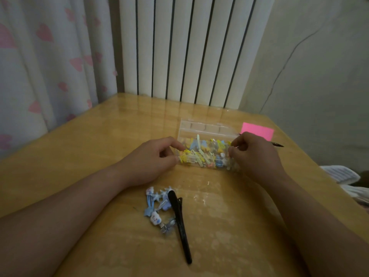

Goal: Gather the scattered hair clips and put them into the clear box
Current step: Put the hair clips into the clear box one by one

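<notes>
Well, the left hand [151, 158] and right hand [253, 154] each pinch one end of the clear box [201, 134] at mid-frame. The loose hair clips [157, 206] lie on the desk [99, 146] just below, nearer the left hand, with the black clip [179, 222] pointing lengthwise toward the bottom edge.

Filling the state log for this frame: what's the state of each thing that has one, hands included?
clear box: lid looks open, laid back
clips in box: heaped inside, mixed colours
left hand: pinches the box's left end
right hand: pinches the box's right end
blue clips: loose pile on table, outside box
black clip: flat on table, beside the pile
pen: on table, mostly hidden
</notes>
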The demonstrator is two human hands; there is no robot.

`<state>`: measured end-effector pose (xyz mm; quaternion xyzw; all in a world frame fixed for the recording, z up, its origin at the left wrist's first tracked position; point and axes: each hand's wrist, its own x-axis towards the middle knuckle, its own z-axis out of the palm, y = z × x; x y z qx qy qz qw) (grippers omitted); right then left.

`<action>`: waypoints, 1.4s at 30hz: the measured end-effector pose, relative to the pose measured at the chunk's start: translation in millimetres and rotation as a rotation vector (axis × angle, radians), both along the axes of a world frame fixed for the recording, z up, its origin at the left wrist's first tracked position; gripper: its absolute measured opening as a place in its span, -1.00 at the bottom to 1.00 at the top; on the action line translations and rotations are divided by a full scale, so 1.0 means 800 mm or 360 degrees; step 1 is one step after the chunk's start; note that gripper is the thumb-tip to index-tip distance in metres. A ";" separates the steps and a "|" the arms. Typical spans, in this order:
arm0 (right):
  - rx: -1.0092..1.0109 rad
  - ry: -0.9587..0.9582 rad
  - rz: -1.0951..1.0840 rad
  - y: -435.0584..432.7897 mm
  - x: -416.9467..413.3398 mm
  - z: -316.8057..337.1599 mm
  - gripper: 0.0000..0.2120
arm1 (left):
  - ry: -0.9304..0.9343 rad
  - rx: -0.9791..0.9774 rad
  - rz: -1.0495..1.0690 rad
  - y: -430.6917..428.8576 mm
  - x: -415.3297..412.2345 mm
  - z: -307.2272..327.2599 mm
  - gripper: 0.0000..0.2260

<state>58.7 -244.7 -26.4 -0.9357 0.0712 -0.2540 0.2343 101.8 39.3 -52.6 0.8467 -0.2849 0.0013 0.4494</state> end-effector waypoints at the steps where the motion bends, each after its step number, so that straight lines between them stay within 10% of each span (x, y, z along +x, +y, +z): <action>1: -0.0006 -0.0003 0.0000 0.000 0.000 0.000 -0.95 | -0.0001 0.0005 0.0001 0.000 0.000 0.000 -0.77; 30: -0.0230 -0.0144 -0.0001 0.006 -0.007 -0.001 -0.85 | 0.0006 0.0052 0.0011 0.001 -0.003 0.003 -0.77; 35: -0.0211 -0.0259 0.0356 0.040 -0.027 0.013 -0.90 | -0.0002 0.0076 0.0018 0.001 -0.006 0.006 -0.77; 42: -0.0176 0.0441 0.1183 0.102 -0.056 0.004 -0.78 | 0.0028 0.0073 0.0027 -0.001 -0.008 0.009 -0.73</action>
